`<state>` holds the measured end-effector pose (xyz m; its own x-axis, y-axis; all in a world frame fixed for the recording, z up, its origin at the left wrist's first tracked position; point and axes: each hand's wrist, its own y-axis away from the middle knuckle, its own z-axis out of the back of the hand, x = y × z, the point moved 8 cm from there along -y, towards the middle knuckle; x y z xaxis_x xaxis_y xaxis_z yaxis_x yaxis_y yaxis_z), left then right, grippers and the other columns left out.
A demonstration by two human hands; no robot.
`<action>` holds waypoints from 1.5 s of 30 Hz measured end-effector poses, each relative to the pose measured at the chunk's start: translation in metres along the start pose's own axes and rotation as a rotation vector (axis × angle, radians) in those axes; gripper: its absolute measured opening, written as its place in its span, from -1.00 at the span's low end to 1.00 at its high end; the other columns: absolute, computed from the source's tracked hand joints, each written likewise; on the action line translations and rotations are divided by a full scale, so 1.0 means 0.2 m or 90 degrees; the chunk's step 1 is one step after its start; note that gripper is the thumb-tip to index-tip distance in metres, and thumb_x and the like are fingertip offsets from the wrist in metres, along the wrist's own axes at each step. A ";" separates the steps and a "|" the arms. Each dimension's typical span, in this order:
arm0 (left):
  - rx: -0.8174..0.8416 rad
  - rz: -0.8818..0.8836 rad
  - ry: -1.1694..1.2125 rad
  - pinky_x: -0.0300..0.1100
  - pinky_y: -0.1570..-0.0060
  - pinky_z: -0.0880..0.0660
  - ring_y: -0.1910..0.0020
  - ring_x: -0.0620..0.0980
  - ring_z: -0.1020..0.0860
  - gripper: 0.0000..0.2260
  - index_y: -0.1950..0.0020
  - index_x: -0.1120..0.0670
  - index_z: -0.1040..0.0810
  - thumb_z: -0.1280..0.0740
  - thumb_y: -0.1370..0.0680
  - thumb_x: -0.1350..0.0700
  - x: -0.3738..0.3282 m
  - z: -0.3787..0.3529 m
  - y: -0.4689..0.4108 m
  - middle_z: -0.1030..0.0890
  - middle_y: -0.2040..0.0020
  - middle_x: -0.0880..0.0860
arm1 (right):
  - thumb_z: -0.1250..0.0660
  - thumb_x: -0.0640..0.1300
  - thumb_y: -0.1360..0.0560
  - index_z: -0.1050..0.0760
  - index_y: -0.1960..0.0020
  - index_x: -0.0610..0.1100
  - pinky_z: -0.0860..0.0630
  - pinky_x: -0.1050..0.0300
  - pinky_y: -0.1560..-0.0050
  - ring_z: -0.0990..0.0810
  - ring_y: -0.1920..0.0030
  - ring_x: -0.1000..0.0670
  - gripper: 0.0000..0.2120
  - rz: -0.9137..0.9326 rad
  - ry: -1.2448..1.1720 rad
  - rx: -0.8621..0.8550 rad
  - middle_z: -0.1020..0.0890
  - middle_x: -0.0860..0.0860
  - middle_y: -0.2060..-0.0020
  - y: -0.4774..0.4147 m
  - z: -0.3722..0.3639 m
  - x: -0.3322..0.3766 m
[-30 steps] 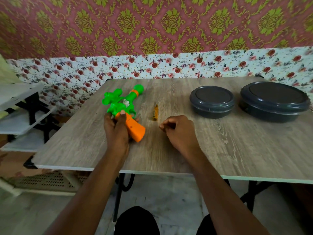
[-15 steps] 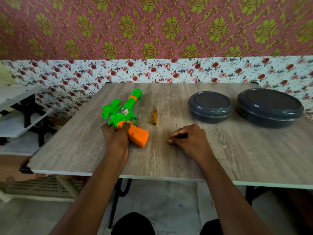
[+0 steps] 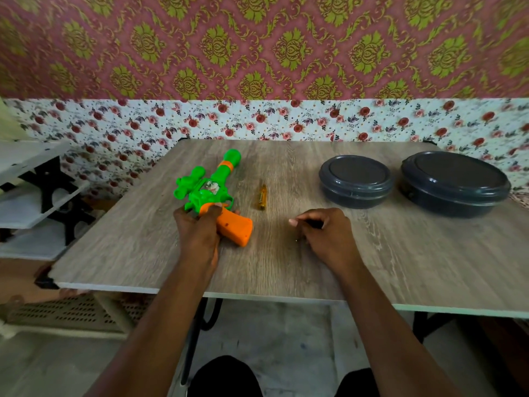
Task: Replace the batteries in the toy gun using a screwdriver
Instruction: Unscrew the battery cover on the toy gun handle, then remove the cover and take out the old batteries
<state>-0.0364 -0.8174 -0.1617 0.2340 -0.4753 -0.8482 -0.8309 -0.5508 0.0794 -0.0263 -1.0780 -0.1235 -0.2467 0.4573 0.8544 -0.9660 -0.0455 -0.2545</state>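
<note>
A green toy gun (image 3: 210,186) with an orange grip lies on the wooden table (image 3: 400,259), barrel pointing away from me. My left hand (image 3: 197,236) grips the orange handle (image 3: 236,229) from the left, thumb over its top. A small amber screwdriver (image 3: 262,197) lies on the table just right of the gun, touched by neither hand. My right hand (image 3: 323,234) rests on the table to the right and nearer than the screwdriver, fingers curled under with the thumb tip against them. I see nothing in it.
Two dark grey round lidded containers stand at the back right, a smaller one (image 3: 356,181) and a larger one (image 3: 455,183). A white shelf unit (image 3: 31,196) stands left of the table. The table's near edge (image 3: 257,296) runs just behind my forearms.
My right hand has drawn back and to the right, away from the screwdriver. My left hand has lowered the gun nearer the table, still gripping the handle.
</note>
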 end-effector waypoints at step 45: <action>0.063 0.060 -0.064 -0.12 0.33 -0.65 0.13 0.13 -0.69 -0.83 -0.12 0.35 -0.63 -0.43 -0.56 0.30 -0.01 0.00 0.00 -0.72 0.03 0.27 | -0.35 -0.31 -0.49 -0.70 -0.13 -0.22 -0.69 -0.01 0.08 -0.75 0.08 -0.11 -0.74 0.374 0.162 -0.152 -0.74 -0.12 -0.02 0.19 -0.16 0.41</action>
<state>-0.0364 -0.8170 -0.1594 0.1055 -0.4473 -0.8881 -0.8932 -0.4352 0.1131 -0.0800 -1.0143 -0.0773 -0.6706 0.6123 0.4188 -0.6270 -0.1662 -0.7610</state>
